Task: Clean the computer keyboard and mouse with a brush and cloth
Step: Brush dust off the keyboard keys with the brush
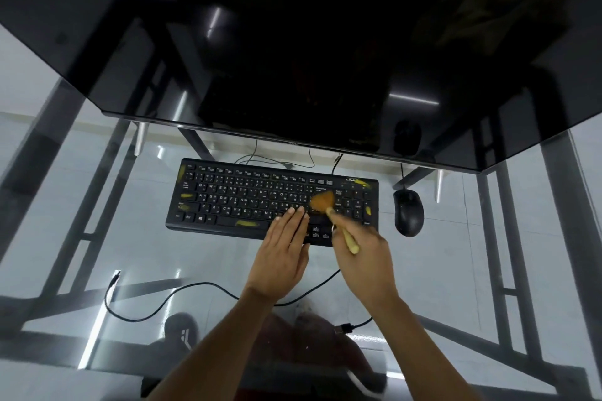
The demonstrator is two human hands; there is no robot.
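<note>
Glass-topped bench (97, 238) carries a black keyboard (247, 198) with yellow smears, a black mouse (408, 212) just to its right and a dark monitor (293, 58) behind. Left hand (280, 257) lies flat, fingers straight and together, on the keyboard's lower right keys. Right hand (368, 257), angled inward, has its grip closed around a wooden-handled brush (332, 215) whose blurred bristles touch the keys beside the number pad.

We look steeply down from head height, close over the glass desk (97, 238), facing the monitor (293, 58) ahead.
</note>
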